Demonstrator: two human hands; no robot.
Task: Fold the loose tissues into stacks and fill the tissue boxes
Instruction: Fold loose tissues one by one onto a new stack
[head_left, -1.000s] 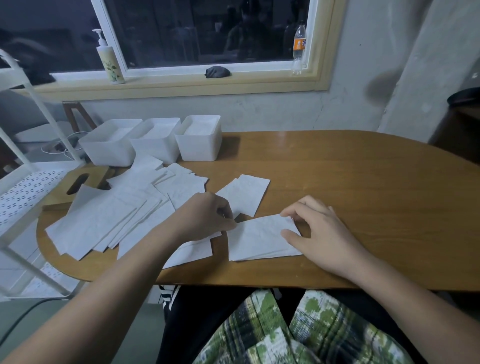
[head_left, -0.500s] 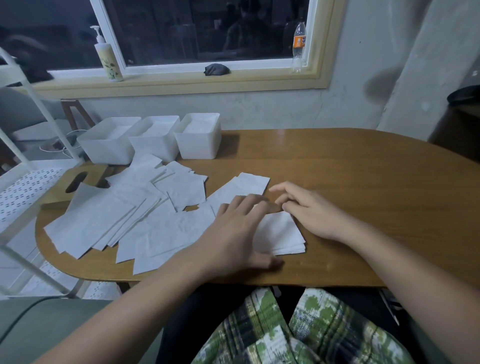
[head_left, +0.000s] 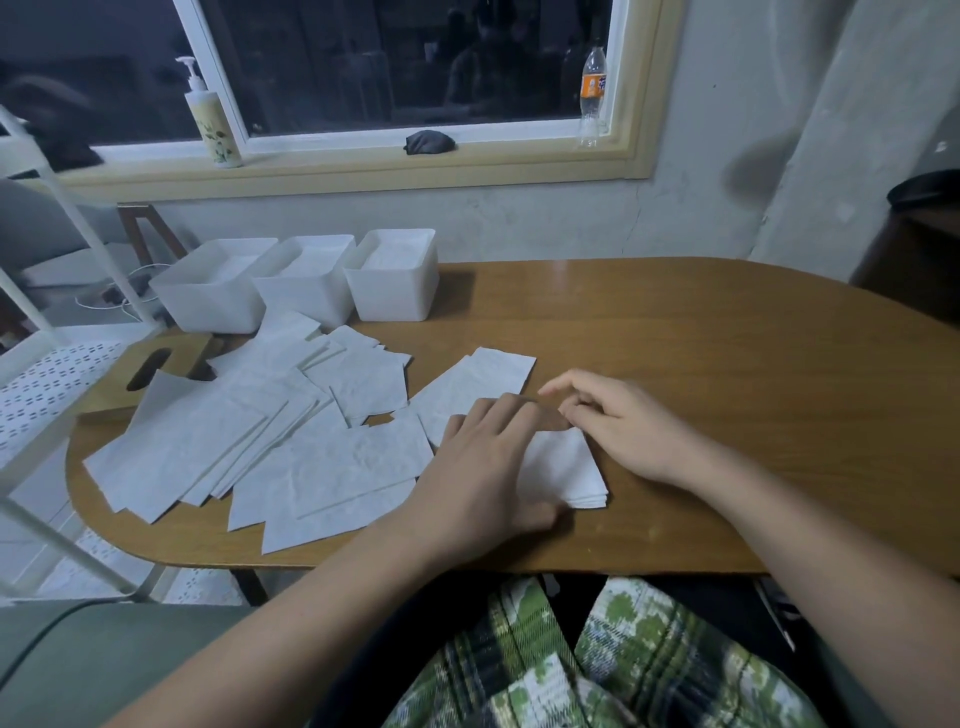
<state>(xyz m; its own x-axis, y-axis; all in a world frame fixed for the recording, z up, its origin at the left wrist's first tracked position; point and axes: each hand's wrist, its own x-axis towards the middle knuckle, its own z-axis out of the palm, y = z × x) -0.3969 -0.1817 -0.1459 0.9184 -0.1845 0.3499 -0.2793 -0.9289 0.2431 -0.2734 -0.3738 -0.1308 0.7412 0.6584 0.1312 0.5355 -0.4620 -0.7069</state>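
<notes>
A small stack of folded white tissues (head_left: 563, 467) lies near the table's front edge. My left hand (head_left: 480, 467) lies flat on the stack's left part, fingers straight. My right hand (head_left: 618, 426) rests at the stack's far right corner with fingers loosely bent, fingertips on the tissue edge. Several loose white tissues (head_left: 249, 436) are spread over the table's left half, and one more tissue (head_left: 483, 379) lies just beyond my hands. Three white tissue boxes (head_left: 306, 283) stand in a row at the back left, each with tissues inside.
The wooden table (head_left: 727, 389) has bare surface to the right. A wooden box lid with a slot (head_left: 150, 364) lies at the left edge. A white metal rack (head_left: 41, 374) stands left of the table. Bottles (head_left: 210, 119) stand on the windowsill.
My left hand moved from the loose pile onto the stack and flattened on it. My right hand shifted to the stack's far right corner. The stack looks narrower, folded over.
</notes>
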